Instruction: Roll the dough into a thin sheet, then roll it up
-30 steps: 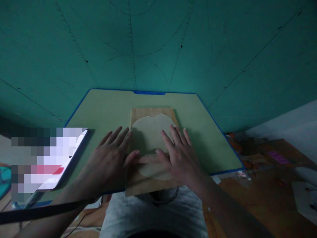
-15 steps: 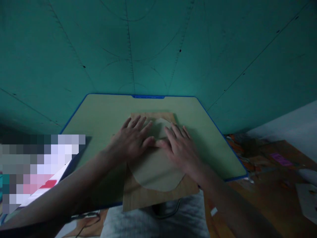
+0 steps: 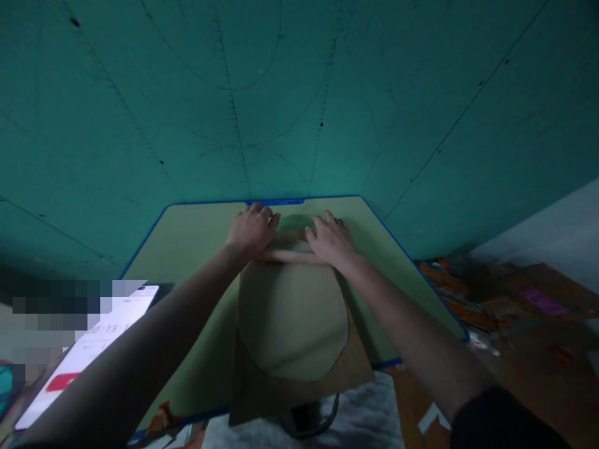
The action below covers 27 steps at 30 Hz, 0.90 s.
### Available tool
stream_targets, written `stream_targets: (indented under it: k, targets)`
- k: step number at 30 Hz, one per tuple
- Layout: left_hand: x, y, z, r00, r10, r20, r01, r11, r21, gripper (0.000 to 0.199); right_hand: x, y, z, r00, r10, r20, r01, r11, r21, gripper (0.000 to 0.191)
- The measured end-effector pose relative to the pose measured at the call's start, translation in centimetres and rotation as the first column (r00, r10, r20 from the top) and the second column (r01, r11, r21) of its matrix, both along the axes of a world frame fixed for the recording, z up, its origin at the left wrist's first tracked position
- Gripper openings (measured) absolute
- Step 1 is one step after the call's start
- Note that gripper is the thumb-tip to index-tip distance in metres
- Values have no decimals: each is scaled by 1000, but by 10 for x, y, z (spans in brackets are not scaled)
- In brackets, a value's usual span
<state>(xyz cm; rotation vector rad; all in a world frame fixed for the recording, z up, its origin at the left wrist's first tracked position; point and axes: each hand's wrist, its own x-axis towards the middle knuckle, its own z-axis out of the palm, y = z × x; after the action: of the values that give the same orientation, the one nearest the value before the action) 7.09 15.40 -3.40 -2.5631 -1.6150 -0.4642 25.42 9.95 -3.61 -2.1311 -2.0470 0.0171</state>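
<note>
A wide, flat round of pale dough [image 3: 294,321] lies on a wooden board [image 3: 299,399]. Across its far part runs a light rolling pin [image 3: 292,256]. My left hand [image 3: 253,229] is beyond the pin's left end, fingers bent, and my right hand [image 3: 331,237] is over its right end, fingers bent and slightly apart. The wrists or palms rest near the pin. What the fingers themselves press on is dim and partly hidden.
Beneath the board is a pale table with a blue edge [image 3: 187,249], against a green wall [image 3: 281,93]. A lit phone [image 3: 93,349] stands at the left. Brown clutter [image 3: 449,284] lies on the right.
Both hands have moved forward, away from my body, with the rolling pin toward the dough's far edge. More of the near dough shows, and the view has shifted slightly.
</note>
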Motion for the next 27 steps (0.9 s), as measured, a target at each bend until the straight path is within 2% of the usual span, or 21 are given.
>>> stream_targets:
  k: [4,6,8,10,13,16,18,20,23,27]
  targets:
    - [-24,-37,-12,977,-190,94,188,982,27,46,-5,-38,-8,993,66,-96,-76,991,-107,53]
    - [-35,-55,-17,977,-207,56,205,978,38,49,-5,-51,-9,985,131,-109,-143,983,-112,56]
    - [-40,-64,-18,977,-211,-8,211,977,29,53,-5,-54,-6,984,145,-104,-156,982,-107,57]
    - [-37,-58,-16,980,-193,-54,194,981,17,55,-2,-45,-1,990,106,-98,-115,988,-102,54]
    - [-21,-32,-10,990,-103,-93,107,994,39,55,1,-26,4,998,37,-54,-38,999,-21,47]
    - [-4,-5,-2,991,27,-132,-18,997,71,57,0,-15,0,999,40,4,-40,997,61,52]
    - [2,3,3,985,100,-139,-91,994,68,59,-2,-11,-5,999,47,0,-47,998,30,59]
    - [3,2,6,982,140,-125,-133,989,56,59,-3,-10,-8,999,22,-25,-23,999,-41,63]
    - [-6,-18,3,985,106,-133,-102,994,40,56,-2,-14,-5,999,24,-38,-29,989,-148,59]
    - [-19,-49,-12,973,53,-223,-49,998,24,63,2,-25,6,974,222,39,-207,948,-243,49]
